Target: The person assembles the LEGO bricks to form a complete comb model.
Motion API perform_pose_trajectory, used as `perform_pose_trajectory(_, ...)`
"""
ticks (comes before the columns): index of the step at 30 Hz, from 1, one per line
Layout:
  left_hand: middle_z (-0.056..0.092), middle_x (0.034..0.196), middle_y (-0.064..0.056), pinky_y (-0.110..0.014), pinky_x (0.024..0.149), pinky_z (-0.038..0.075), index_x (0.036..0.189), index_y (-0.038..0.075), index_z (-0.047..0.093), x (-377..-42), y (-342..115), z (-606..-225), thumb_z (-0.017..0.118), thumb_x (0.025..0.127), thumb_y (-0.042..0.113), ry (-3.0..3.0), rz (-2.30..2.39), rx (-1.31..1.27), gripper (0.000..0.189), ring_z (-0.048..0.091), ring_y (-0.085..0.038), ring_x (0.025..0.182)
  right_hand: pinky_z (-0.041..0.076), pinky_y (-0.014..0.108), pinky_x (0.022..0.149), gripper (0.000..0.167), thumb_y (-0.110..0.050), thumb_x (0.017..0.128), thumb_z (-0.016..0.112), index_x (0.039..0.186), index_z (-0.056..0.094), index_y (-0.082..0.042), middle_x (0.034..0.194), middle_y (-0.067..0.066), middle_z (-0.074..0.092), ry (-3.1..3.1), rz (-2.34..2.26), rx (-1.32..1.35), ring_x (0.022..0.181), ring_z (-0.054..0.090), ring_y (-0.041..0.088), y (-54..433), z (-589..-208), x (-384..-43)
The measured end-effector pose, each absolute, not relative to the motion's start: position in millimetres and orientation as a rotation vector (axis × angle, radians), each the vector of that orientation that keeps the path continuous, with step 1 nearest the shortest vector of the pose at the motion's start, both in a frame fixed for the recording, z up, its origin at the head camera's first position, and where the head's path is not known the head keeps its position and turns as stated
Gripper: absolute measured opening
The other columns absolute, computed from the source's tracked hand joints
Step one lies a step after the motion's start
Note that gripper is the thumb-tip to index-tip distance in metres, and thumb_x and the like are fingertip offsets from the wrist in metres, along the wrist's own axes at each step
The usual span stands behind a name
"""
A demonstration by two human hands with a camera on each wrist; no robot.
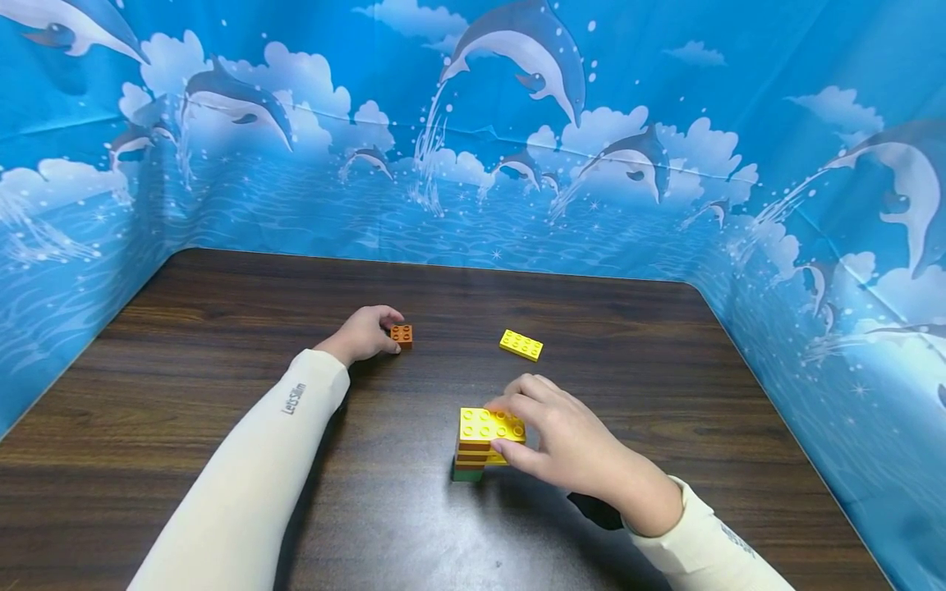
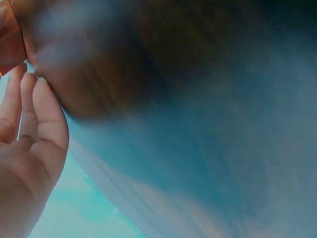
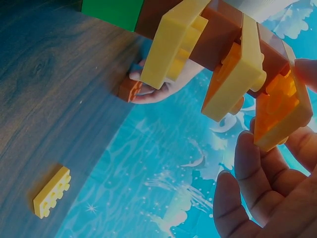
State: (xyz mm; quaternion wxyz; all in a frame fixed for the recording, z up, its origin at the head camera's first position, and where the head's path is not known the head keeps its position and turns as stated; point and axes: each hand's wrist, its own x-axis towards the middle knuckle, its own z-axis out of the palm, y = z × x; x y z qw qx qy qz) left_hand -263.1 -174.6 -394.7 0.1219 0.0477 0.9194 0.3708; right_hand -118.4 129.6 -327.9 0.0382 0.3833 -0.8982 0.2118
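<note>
A tower of toy building bricks stands near the front of the table, with a green brick [image 1: 467, 474] at its foot. Above that, brown bricks [image 3: 216, 37] alternate with yellow bricks [image 3: 237, 74] that jut out to one side. My right hand [image 1: 565, 431] pinches the topmost yellow brick [image 1: 476, 425], thumb on the near side and fingers on the far side. Farther back and to the left, my left hand [image 1: 364, 335] holds a small orange-brown brick [image 1: 401, 335] between thumb and fingers. Only an edge of that brick shows in the blurred left wrist view.
A loose yellow brick [image 1: 521, 345] with eight studs lies beyond the tower, right of the left hand. The dark wooden table [image 1: 384, 525] is bordered by a blue dolphin-print curtain [image 1: 458, 222] at its back and sides.
</note>
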Motion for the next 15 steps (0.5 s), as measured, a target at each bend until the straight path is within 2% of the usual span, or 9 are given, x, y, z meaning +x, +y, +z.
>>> perform_pose_trajectory(15, 0.053, 0.125, -0.024, -0.048, 0.095, 0.045, 0.128, -0.005, 0.055, -260.2, -167.9, -394.8, 0.065, 0.087, -0.003, 2.825, 0.945, 0.216, 0.042, 0.052, -0.035, 0.112, 0.047, 0.028, 0.074, 0.035, -0.028, 0.085, 0.074, 0.117, 0.068, -0.016, 0.104, -0.006, 0.056, -2.764, 0.639, 1.172, 0.092, 0.048, 0.009, 130.5, -327.9, -118.1)
